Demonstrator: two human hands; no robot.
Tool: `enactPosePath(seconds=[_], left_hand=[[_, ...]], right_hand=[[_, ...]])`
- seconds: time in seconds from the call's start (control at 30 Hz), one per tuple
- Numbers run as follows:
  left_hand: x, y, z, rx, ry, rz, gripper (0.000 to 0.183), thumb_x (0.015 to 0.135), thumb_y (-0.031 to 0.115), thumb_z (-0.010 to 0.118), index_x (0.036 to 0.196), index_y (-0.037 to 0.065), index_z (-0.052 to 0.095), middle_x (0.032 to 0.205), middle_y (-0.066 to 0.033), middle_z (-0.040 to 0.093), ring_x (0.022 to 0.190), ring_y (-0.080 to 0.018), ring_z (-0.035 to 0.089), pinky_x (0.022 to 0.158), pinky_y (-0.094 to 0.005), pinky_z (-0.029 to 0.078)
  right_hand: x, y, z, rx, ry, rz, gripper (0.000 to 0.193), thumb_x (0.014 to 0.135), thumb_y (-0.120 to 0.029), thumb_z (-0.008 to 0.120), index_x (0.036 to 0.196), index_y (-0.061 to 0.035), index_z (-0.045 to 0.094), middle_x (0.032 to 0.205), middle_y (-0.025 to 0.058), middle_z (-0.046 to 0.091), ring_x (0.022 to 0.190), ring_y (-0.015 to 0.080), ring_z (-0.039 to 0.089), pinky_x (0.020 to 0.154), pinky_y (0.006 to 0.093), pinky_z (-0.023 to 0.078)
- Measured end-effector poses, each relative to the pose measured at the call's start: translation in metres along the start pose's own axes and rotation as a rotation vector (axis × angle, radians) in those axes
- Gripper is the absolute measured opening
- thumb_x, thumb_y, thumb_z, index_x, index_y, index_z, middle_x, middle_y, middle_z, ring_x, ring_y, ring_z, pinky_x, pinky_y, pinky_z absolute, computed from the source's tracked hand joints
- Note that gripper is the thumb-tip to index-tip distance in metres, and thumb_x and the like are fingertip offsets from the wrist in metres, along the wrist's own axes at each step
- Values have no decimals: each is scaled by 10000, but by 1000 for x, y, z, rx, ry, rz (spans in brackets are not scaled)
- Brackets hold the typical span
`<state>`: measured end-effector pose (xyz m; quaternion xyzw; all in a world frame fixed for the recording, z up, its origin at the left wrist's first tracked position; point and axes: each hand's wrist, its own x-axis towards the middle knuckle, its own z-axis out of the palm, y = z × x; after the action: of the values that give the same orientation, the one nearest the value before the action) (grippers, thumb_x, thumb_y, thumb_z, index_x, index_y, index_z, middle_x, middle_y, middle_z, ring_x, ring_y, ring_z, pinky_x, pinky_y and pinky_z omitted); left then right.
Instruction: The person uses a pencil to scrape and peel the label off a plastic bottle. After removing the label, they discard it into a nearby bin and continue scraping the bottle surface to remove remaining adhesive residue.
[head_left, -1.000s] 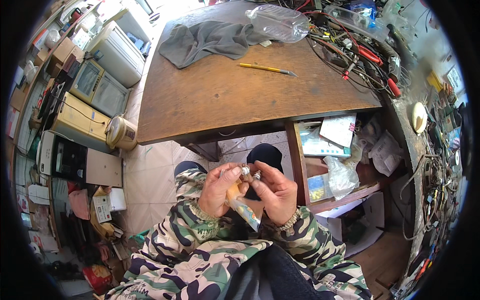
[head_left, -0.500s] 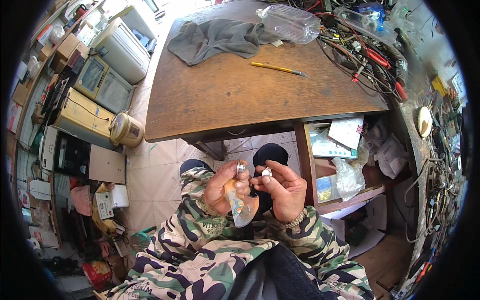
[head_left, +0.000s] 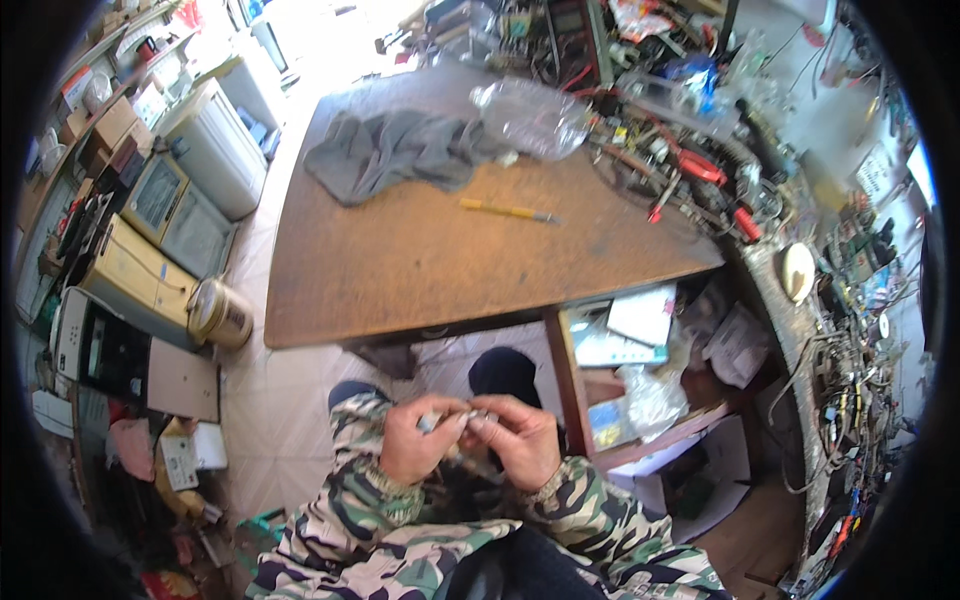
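Above my lap, both hands are brought together with fingertips meeting. My left hand [head_left: 412,442] is closed, pinching a small silvery-grey piece [head_left: 428,423] between thumb and fingers. Against it, my right hand [head_left: 525,445] is closed too, thumb and forefinger pressed on a small whitish piece [head_left: 476,416]. Motion blur and the fingers hide the exact kind of both pieces and whether they touch. Below the hands, a blurred patch keeps me from making out the clear curved plastic piece seen earlier.
Ahead stands a wooden table [head_left: 400,285] with a grey cloth [head_left: 390,160], a clear plastic bottle [head_left: 540,118] and a yellow-handled craft knife [head_left: 505,210]. Tangled wires and pliers [head_left: 700,168] crowd its right side. An open drawer [head_left: 565,400] juts out beside my right hand.
My hands, apart before, have come together, with the small pieces brought between the fingertips. The clear curved plastic piece no longer shows plainly. The whole view has shifted, so the table sits lower.
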<state>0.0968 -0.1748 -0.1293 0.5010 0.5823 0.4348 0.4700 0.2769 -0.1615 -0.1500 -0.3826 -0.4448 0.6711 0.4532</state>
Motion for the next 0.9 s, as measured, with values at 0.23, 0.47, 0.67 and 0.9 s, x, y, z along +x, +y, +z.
enactPosePath(seconds=[0.23, 0.47, 0.67, 0.9], left_hand=[[4, -13, -13, -614, -21, -196, 161, 1028, 99, 671, 1069, -49, 714, 730, -14, 633, 588, -78, 541, 532, -242, 416], [-11, -47, -26, -886, -62, -297, 321, 1093, 328, 628, 934, 53, 584, 636, 24, 401, 505, -105, 397, 475, -277, 364], [1, -48, -33, -1104, 161, -314, 464, 1076, 527, 572, 835, 136, 509, 606, 15, 364, 472, -121, 347, 472, -313, 395], [26, -78, -32, -1479, 220, -268, 363, 1086, 383, 577, 810, 157, 510, 668, 25, 454, 523, -108, 369, 499, -272, 374]], right_hand=[[11, -75, -25, 29, 22, -102, 206, 1057, -29, 648, 1232, 71, 692, 1039, 130, 750, 945, 185, 747, 847, 318, 639], [113, -172, -85, -1084, 384, -697, 251, 959, -107, 714, 1179, 13, 699, 1066, 228, 730, 979, 416, 722, 839, 456, 576], [32, -184, -28, -1091, 302, -926, 406, 933, -199, 794, 1249, 18, 659, 1134, 202, 723, 952, 371, 719, 815, 416, 606], [-8, 4, 38, -817, -155, -350, 546, 950, -322, 799, 1326, 3, 573, 1035, 185, 646, 840, 401, 713, 654, 447, 595]])
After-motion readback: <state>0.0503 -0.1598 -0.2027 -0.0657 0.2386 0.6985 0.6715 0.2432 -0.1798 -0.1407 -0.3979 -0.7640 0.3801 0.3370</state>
